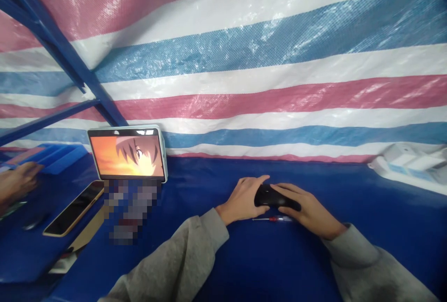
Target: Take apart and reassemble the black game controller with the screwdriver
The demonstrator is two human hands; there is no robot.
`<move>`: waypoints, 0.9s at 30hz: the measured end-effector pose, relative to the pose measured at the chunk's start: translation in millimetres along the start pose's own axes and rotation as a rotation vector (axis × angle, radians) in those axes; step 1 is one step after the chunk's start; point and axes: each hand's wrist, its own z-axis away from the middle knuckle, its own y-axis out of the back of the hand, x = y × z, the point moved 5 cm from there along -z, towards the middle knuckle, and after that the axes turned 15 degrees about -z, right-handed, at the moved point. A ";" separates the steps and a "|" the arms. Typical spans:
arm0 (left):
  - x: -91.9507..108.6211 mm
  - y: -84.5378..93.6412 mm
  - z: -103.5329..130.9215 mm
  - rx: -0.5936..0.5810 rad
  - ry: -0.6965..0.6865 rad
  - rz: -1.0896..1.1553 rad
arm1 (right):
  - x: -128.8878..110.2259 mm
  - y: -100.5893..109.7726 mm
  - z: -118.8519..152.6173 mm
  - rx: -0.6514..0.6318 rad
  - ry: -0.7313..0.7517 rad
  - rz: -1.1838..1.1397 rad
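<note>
Between both hands is a black computer mouse [274, 197] with a smooth, curved shell, low over the blue table. My left hand [245, 198] grips its left end, thumb on the near side and fingers at the far side. Around the other end are the fingers and thumb of my right hand [307, 209]. Just in front of the mouse lies a small screwdriver [274, 219] with a red and clear handle, its thin shaft pointing left. Part of the handle is hidden by my right hand.
A tablet [127, 155] playing a cartoon stands at the left, with a phone [75, 208] beside it. Another person's hand [21, 181] is by a blue tray [64, 155] at far left. White boxes [412, 164] sit at the right, before a striped tarp [244, 50].
</note>
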 end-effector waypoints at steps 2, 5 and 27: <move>0.1 0.0 0.0 0.000 -0.003 -0.004 | -1.6 0.5 -0.3 0.007 0.013 -0.012; 0.0 -0.4 0.2 0.001 -0.004 -0.006 | -4.5 -0.2 -0.6 0.029 0.042 -0.018; -0.8 12.5 3.9 0.287 0.025 -0.083 | -2.1 13.3 -1.0 0.232 -0.121 0.012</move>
